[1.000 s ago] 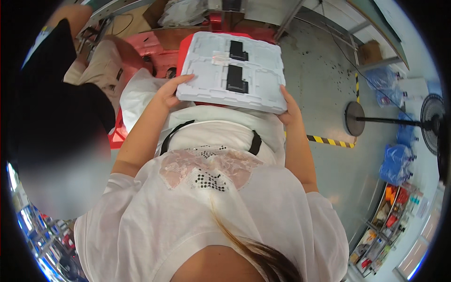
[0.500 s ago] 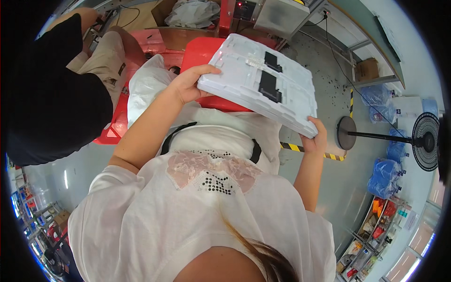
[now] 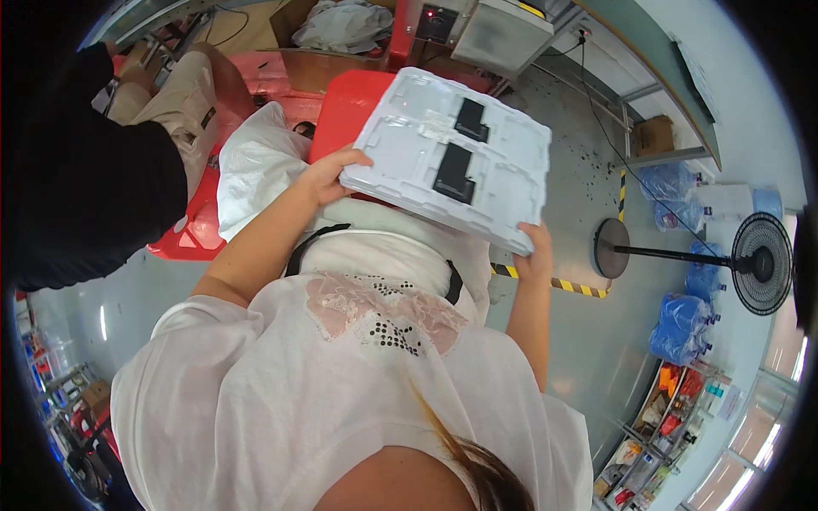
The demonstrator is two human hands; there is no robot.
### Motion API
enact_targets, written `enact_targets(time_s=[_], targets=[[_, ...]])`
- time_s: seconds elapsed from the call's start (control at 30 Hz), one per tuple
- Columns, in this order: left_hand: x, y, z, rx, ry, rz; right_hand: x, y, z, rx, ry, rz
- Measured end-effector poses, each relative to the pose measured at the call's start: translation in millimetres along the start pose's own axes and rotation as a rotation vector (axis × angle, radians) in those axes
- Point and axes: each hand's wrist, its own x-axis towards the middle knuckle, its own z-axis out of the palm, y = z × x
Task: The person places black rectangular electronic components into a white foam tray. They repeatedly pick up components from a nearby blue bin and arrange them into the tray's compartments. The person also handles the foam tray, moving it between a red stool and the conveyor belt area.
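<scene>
Both my hands hold a white plastic tray (image 3: 388, 149), or a stack of such trays, tilted above my lap. My left hand (image 3: 332, 173) grips its left edge, thumb on top and fingers underneath. At the near right corner my right hand (image 3: 536, 249) clasps the edge, its thumb on the rim. Two flat black rectangular parts lie in the tray's recesses: the nearer black part (image 3: 455, 173) and the farther black part (image 3: 472, 120). A pale label or strip (image 3: 436, 127) sits beside them. The undersides of the fingers are hidden.
A red stool (image 3: 345, 106) stands beyond the tray. At left sits a person in a black top (image 3: 102, 200). A box holding plastic bags (image 3: 345, 25) is at the back. On the right are a standing fan (image 3: 757, 263), blue water bottles (image 3: 679, 324) and a shelf (image 3: 656, 434).
The tray and both hands have shifted a little to the left in view, and the tray's top faces me more fully. The hold is unchanged. The neighbouring person's arm has moved.
</scene>
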Motion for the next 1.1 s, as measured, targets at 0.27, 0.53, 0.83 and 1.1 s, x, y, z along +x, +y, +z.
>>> enact_targets(time_s=[0.27,0.53,0.83,1.1], targets=[[-4.6,-7.3,-51.4,0.643,0.522,-0.002,81.5,65.3,12.4,-0.459,-0.074,0.283],[13.9,-5.5,-99.4,1.937,0.71,0.011,105.1,75.9,16.4,-1.525,-0.014,-0.01],[-21.5,79.9,-19.6,1.534,0.614,-0.301,84.8,-0.3,75.2,-1.527,0.169,0.031],[-7.7,78.1,-75.0,-0.23,0.279,0.198,57.9,17.7,61.5,-0.228,0.033,0.136]])
